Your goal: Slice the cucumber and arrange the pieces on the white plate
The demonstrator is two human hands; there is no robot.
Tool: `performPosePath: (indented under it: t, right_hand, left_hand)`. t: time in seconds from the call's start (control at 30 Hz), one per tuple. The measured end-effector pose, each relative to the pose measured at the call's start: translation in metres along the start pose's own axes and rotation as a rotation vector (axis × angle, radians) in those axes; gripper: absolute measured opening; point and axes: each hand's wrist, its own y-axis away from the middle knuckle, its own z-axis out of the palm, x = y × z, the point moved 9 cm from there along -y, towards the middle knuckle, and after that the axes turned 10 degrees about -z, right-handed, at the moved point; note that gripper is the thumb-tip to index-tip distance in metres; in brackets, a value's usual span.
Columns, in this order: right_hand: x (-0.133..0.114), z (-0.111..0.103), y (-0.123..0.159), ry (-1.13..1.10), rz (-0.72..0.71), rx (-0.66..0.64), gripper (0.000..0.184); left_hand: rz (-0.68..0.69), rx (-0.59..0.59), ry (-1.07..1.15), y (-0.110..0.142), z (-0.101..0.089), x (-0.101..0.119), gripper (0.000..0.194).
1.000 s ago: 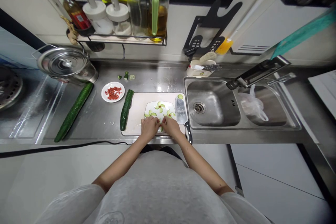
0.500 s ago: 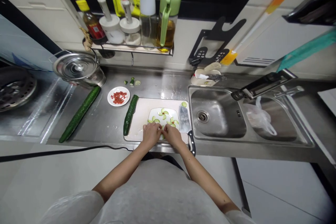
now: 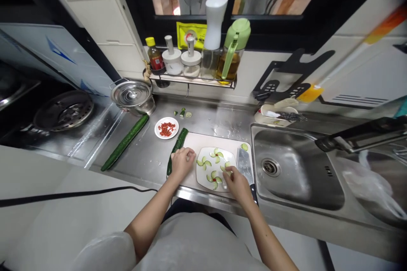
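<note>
L hand [image 3: 181,164] is over the near end of the cut cucumber [image 3: 180,139], at the cutting board's [image 3: 197,139] L edge; can't tell if it's touching. Its fingers are part-curled, tips near ea. other; can't tell if they've got anything. R hand [image 3: 238,184] is at the R side of the white plate [image 3: 217,167], thumb & index nearly tog. by the R-hand cucumber slices [image 3: 227,164], partly hiding them; can't tell if there's a grip. Plate's on the board, slices in curved clusters, red bits mid-cluster in the top & bottom ones. Cleaver [image 3: 244,164] lies R of plate, cucumber round [image 3: 244,146] just above the blade. Saucer [image 3: 175,123] w/ chopped red pcs. [image 3: 167,129] sits on the counter [image 3: 143,156], whole cucumber [image 3: 125,143] further L.
</note>
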Motion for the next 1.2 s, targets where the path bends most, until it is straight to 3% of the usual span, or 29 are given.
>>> performPosePath:
  t: [0.27,0.43,0.53,0.87,1.2]
  right_hand:
    - [0.008,-0.011,0.002,-0.065,-0.036,0.074,0.034]
    - [0.004,-0.015,0.002,-0.097,-0.073,0.122,0.036]
    - [-0.002,-0.016,0.001,-0.107,-0.099,0.146,0.038]
    - [-0.003,-0.013,0.008,-0.097,-0.098,0.141,0.04]
    - [0.005,-0.012,0.012,-0.068,-0.085,0.14,0.041]
  left_hand:
    - [-0.136,0.113,-0.049,-0.034,-0.044,-0.055,0.019]
    - [-0.312,0.205,-0.171,-0.068,-0.072,-0.098,0.025]
    - [-0.391,0.235,-0.241,-0.091,-0.078,-0.113,0.027]
    - [-0.513,0.13,-0.37,-0.142,-0.07,-0.133,0.024]
    - [-0.473,0.137,-0.399,-0.149,-0.063,-0.136,0.025]
